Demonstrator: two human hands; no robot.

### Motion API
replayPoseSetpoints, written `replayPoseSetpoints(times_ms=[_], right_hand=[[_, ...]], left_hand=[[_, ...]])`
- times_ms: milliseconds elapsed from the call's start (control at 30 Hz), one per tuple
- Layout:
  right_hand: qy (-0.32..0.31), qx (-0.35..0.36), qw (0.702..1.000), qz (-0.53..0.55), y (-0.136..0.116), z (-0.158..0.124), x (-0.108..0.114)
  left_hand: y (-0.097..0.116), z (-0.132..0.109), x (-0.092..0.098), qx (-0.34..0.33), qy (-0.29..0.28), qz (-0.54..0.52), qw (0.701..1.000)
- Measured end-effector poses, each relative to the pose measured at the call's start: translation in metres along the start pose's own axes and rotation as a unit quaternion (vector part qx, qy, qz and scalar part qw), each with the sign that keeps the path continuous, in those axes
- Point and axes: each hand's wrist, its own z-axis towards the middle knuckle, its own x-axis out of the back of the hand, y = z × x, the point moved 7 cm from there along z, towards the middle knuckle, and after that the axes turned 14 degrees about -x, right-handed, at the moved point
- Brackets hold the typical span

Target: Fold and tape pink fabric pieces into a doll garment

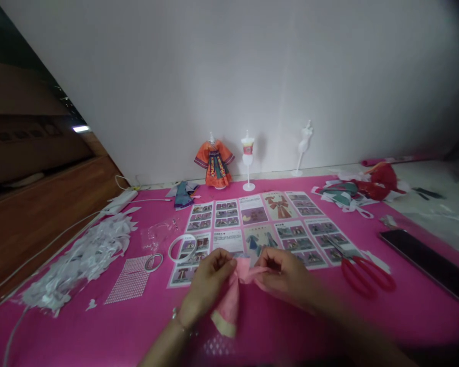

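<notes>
Pink cloth partly hidden; sheet text unreadable.

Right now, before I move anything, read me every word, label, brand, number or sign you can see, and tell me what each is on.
No text is legible.
Printed sheet: headings and captions, too small and blurred to read.
Pink fabric: no lettering visible.
Scissors: no readable marking.

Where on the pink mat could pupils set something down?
Front left, between dotted sheet and left forearm; front right, between right forearm, scissors and phone. Crowded: the middle, with printed sheet and pink cloth, and the back-right fabric heap.
</notes>
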Motion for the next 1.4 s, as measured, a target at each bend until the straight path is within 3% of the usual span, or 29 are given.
replayPoseSetpoints(times_ms=[167,333,500,867,1067,1400], right_hand=[[-0.015,0.005,0.998,0.062,-0.002,0.026,0.018],[-0.057,0.020,0.992,0.107,0.000,0.041,0.024],[-0.079,0.001,0.984,0.158,0.015,0.041,0.024],[-0.046,-0.034,0.985,0.165,0.027,0.034,0.020],[-0.014,-0.040,0.992,0.119,0.032,0.033,0.018],[-0.054,-0.047,0.967,0.243,0.019,0.030,0.017]], left_hand=[[0.003,0.030,-0.009,-0.023,-0.018,-0.018,0.999],[-0.001,0.043,-0.021,-0.024,-0.069,-0.015,0.997],[-0.015,0.041,-0.025,-0.018,-0.086,-0.037,0.995],[0.007,0.030,-0.024,-0.103,-0.152,-0.135,0.974],[0.015,0.026,-0.026,-0.133,-0.178,-0.098,0.970],[0.025,0.021,-0.021,-0.251,-0.148,-0.021,0.956]])
